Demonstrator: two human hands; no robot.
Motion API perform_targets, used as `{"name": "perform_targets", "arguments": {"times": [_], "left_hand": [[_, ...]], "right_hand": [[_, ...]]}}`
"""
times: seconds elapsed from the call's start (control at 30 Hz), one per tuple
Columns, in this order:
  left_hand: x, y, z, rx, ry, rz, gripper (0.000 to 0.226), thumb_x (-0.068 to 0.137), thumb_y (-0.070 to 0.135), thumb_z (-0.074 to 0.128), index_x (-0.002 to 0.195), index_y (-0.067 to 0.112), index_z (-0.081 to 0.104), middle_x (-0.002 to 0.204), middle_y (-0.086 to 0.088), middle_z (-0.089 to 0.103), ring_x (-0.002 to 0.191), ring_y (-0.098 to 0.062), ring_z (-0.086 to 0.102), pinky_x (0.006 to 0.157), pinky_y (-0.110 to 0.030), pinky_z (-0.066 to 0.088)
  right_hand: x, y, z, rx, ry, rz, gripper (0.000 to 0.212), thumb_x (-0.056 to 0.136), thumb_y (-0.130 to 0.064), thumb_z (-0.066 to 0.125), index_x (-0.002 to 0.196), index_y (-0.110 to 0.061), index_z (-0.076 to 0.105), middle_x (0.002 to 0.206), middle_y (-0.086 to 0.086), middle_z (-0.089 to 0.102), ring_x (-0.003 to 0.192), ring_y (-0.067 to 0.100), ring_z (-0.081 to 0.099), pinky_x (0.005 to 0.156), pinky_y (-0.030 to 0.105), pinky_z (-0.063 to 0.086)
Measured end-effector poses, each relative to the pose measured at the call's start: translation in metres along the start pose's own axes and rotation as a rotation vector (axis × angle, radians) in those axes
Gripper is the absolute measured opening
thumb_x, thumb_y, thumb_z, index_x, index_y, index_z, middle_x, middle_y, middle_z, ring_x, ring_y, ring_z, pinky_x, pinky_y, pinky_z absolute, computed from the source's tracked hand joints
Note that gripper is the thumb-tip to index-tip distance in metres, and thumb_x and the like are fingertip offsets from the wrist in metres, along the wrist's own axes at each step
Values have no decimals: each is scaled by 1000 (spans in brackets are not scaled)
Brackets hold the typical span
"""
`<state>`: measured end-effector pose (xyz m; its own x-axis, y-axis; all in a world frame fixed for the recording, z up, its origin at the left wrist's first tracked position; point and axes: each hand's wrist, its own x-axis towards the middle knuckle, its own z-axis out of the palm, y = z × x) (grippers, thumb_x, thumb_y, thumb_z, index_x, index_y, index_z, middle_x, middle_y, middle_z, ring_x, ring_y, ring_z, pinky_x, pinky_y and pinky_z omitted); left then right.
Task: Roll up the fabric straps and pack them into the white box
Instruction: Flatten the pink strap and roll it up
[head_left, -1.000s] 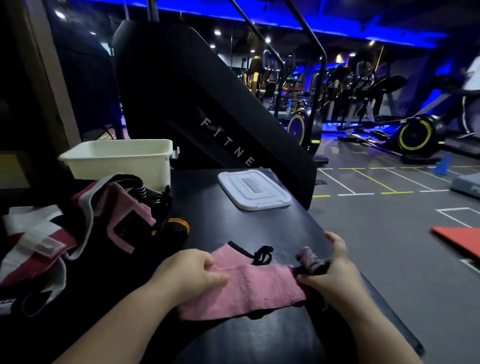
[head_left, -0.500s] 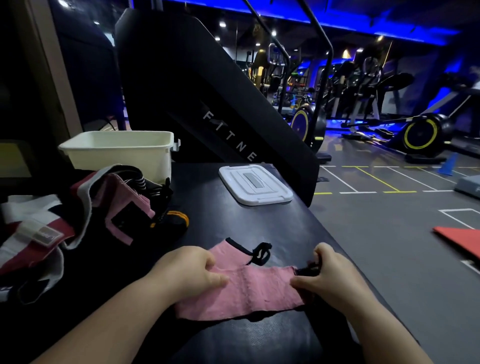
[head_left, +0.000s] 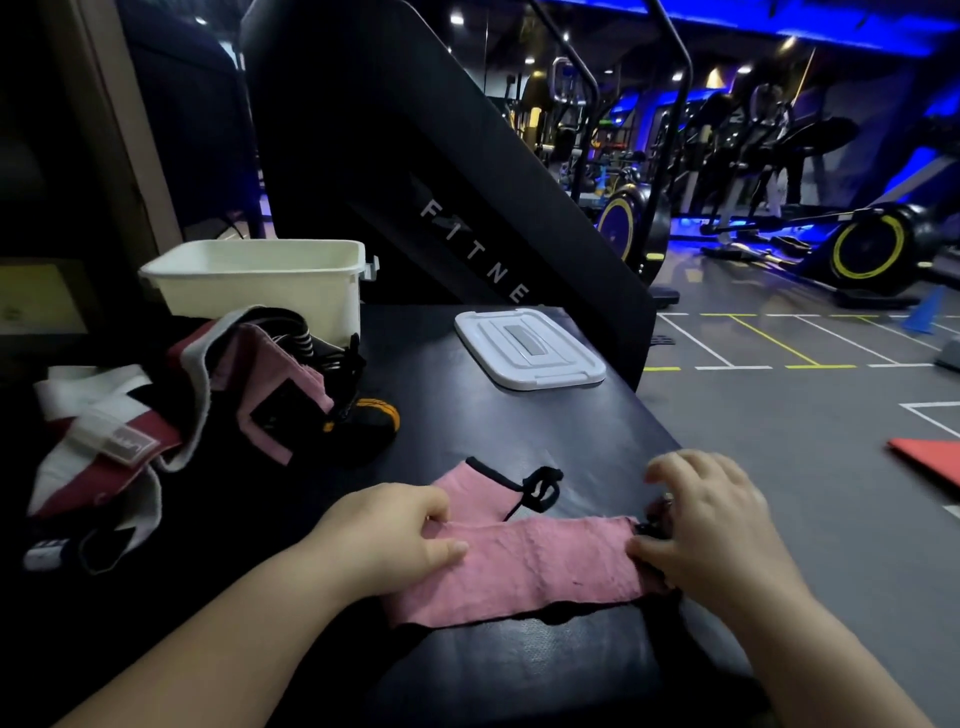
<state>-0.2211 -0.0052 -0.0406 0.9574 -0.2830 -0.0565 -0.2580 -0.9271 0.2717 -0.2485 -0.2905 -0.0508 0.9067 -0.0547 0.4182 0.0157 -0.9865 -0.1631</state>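
Progress looks early to me: one pink strap (head_left: 524, 564) lies mostly flat at six o'clock on the black table (head_left: 467, 415). My right hand (head_left: 717, 525) curls its fingers over the strap's right end, where the roll starts; my left hand (head_left: 395, 535) pinches the other end flat. A pile of unrolled straps (head_left: 156, 415) waits at nine o'clock. The white box (head_left: 254, 280), at eleven, shows nothing inside from here; its lid (head_left: 530, 348) lies off at one.
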Motion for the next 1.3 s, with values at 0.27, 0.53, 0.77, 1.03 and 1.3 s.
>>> {"name": "perform_targets", "arguments": {"times": [0.27, 0.53, 0.77, 1.03, 1.3], "left_hand": [[-2, -3, 5, -57, 58, 7, 35, 79, 62, 63, 99, 33, 57, 91, 14, 58, 88, -10, 55, 74, -25, 42], [-7, -17, -1, -166, 37, 90, 32, 80, 61, 63, 100, 37, 59, 95, 18, 59, 92, -5, 58, 86, -29, 49], [-15, -33, -11, -99, -74, 65, 38, 75, 67, 64, 90, 37, 49, 76, 13, 50, 68, -3, 47, 63, -23, 37], [-26, -26, -14, 106, -39, 22, 48, 68, 69, 68, 80, 30, 43, 75, 12, 45, 76, -12, 46, 64, -28, 32], [-28, -27, -13, 146, 19, -47, 54, 60, 76, 69, 81, 30, 50, 80, 11, 52, 78, -13, 48, 66, -27, 35]], "right_hand": [[0, -48, 21, 160, -320, -220, 64, 73, -83, 43, 116, -36, 55, 114, -15, 51, 115, 10, 44, 93, 25, 35], [-3, -40, 37, 97, -332, -228, 103, 47, -101, -1, 112, -40, 49, 105, -18, 39, 110, 7, 37, 83, 27, 22], [-3, -41, 39, 117, -334, -208, 87, 51, -100, 6, 103, -44, 46, 104, -21, 39, 104, 3, 34, 85, 26, 25], [-2, -42, 34, 73, -374, -232, 98, 47, -101, -2, 110, -43, 45, 106, -22, 35, 114, 7, 34, 85, 28, 25], [-7, -50, 28, -48, -358, -326, 80, 71, -86, 6, 128, -45, 44, 119, -15, 41, 121, 11, 38, 97, 27, 36]]}}
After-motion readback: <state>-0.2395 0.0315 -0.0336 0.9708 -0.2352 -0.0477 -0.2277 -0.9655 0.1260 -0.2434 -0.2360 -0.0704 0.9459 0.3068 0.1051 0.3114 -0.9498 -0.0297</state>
